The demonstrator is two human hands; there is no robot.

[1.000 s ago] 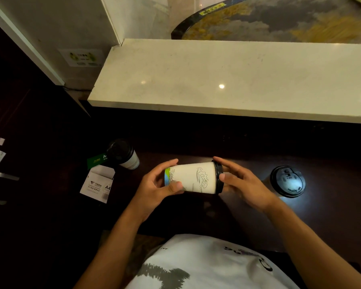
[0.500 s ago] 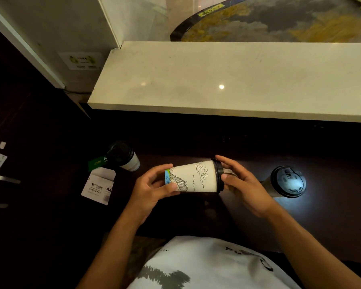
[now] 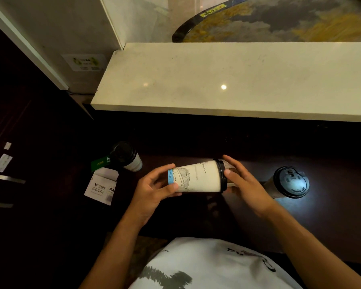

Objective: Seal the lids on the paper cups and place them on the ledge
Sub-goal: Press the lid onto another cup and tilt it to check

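At the centre of the frame: one paper cup (image 3: 196,177), white with line drawings and a blue band at its base, held on its side above the dark surface (image 3: 331,222), base to the left, black lid (image 3: 223,175) to the right.

Hands, two. The left hand (image 3: 152,189) has its grip closed around the base end of this cup, thumb on the near side and fingers curled behind. The right hand (image 3: 243,184) has its grip loosely closed at the lid end, thumb tip on the lid's rim, fingers reaching over and past the lid; how firmly it grips cannot be told.

Paper cups, three in all. The second cup (image 3: 128,158) stands at centre left on the surface, black lid on, leaning in the wide view. The third cup (image 3: 288,183) stands at centre right, lid on, lit by a pale glow.

Ledge (image 3: 238,80), one: a pale stone slab across the upper half of the frame, bearing no cups.

Paper packet (image 3: 101,187), one: white, marked "A4", at left, just below the second cup, with a green card (image 3: 100,163) beside it.

White shirt (image 3: 206,265), lower centre.
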